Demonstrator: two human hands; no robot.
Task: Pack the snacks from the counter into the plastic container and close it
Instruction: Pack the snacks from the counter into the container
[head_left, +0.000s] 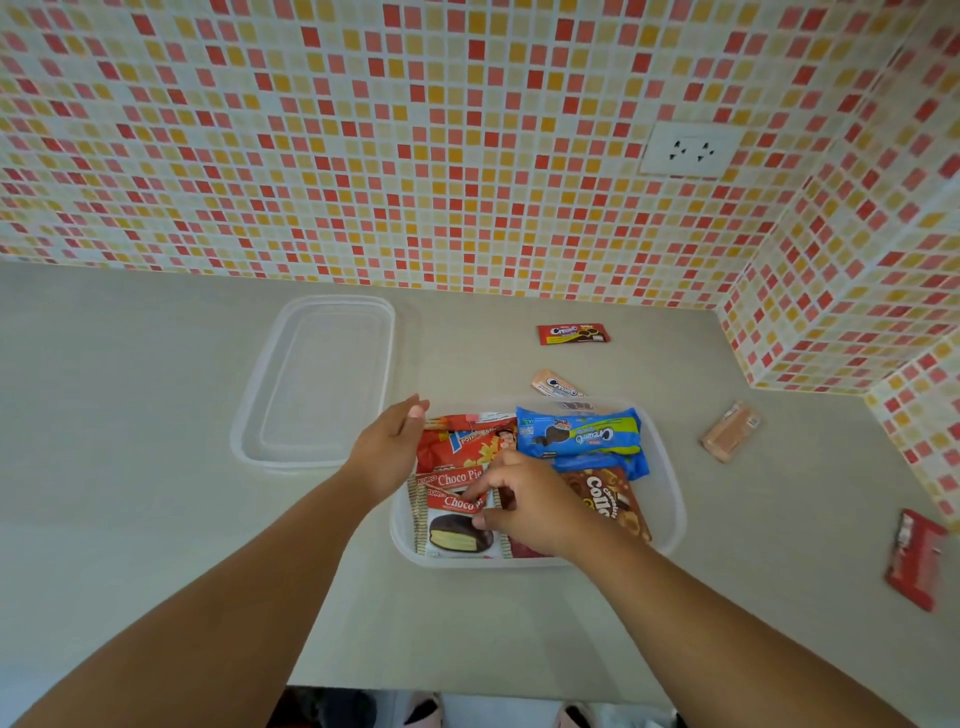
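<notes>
Here, on a pale bench (156, 467), a clear plastic container (670, 467) sits half packed, its thin walls likely light and flexible, best steadied at the rim. Its lid (317, 384) lies flat just beside it to the left. The left hand (387, 449), fingers straight, rests at the container's left edge; the right hand (530, 501) pinches a Choco Pie packet (457, 525) inside, a soft, crushable thing best taken by its crimped edge. A red wafer pack (915, 558) waits at right.
</notes>
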